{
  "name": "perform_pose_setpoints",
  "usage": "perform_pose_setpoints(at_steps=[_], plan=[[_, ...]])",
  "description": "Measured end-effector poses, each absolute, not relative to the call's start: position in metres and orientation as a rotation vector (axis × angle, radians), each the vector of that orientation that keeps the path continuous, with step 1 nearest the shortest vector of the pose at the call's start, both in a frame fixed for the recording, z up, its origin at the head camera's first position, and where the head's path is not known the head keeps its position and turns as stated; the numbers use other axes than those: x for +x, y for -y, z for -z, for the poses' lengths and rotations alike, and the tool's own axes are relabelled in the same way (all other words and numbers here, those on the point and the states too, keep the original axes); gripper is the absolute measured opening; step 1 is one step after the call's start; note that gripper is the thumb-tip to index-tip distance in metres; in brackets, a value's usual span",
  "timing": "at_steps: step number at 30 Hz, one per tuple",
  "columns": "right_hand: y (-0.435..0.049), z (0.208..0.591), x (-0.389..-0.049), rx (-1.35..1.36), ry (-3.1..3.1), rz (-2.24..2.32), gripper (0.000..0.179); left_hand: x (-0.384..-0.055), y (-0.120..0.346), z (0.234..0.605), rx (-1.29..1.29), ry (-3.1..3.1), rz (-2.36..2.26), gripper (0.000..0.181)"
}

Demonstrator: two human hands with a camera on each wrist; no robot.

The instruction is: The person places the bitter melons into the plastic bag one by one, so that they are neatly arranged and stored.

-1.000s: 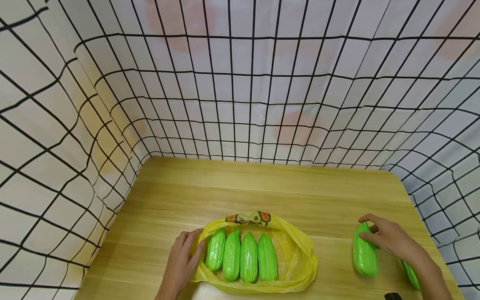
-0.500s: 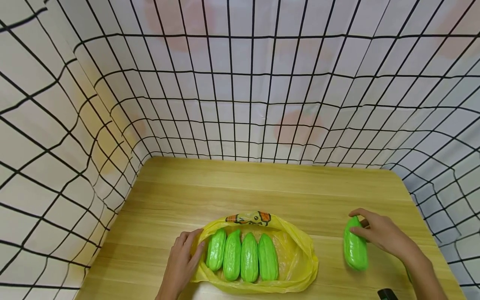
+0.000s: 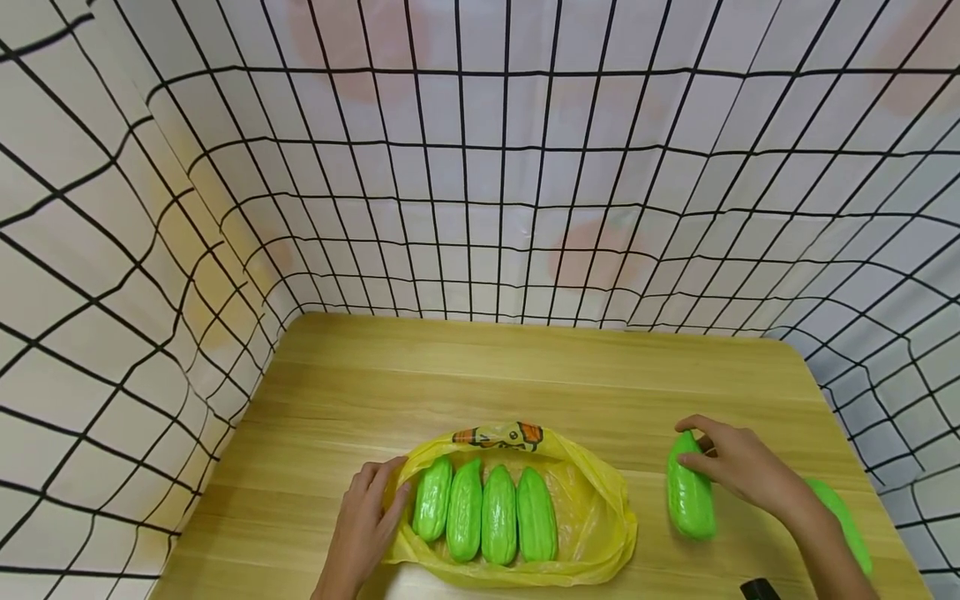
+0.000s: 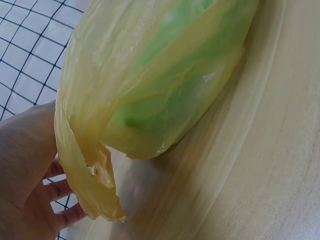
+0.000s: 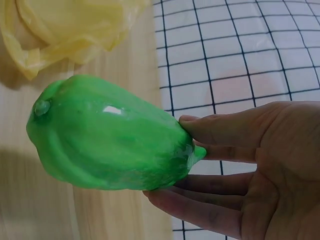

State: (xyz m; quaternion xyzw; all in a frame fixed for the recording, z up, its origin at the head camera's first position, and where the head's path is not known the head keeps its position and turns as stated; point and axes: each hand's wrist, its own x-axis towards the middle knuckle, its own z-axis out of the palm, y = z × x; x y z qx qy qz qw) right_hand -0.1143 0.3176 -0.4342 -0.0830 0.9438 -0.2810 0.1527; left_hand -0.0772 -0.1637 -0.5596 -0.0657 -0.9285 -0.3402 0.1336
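My right hand [image 3: 738,462] pinches the pointed end of a glossy green papaya-like fruit [image 3: 690,492], thumb on one side and fingers on the other. In the right wrist view this ridged fruit [image 5: 110,135] shows its small stem knob turned away from the hand. Several similar green fruits [image 3: 498,517] lie side by side inside an opened yellow plastic bag [image 3: 600,550], filling its left part. At the bag's left rim my left hand [image 3: 362,521] holds the plastic, thumb on the inner side. The left wrist view has the yellow film [image 4: 145,100] covering part of that hand.
Another green fruit [image 3: 843,525] lies on the wooden table [image 3: 465,367] at the right, partly behind the right forearm. A small black object [image 3: 759,588] shows by that forearm at the bottom edge. White cloth with a black grid [image 3: 480,175] rises around the table.
My right hand has carried the green fruit leftward, nearer the bag. The other fruit at the right shows more from behind the forearm. The left hand and the bag stay as they were.
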Motion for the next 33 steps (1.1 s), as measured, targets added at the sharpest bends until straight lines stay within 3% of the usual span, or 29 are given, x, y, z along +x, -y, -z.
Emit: perform_pose_setpoints(at_steps=[33], plan=[[-0.230,0.403,-0.130,-0.348,-2.705,0.918,0.043,-0.077,0.163,0.558,-0.195,2.698,0.977,0.033]])
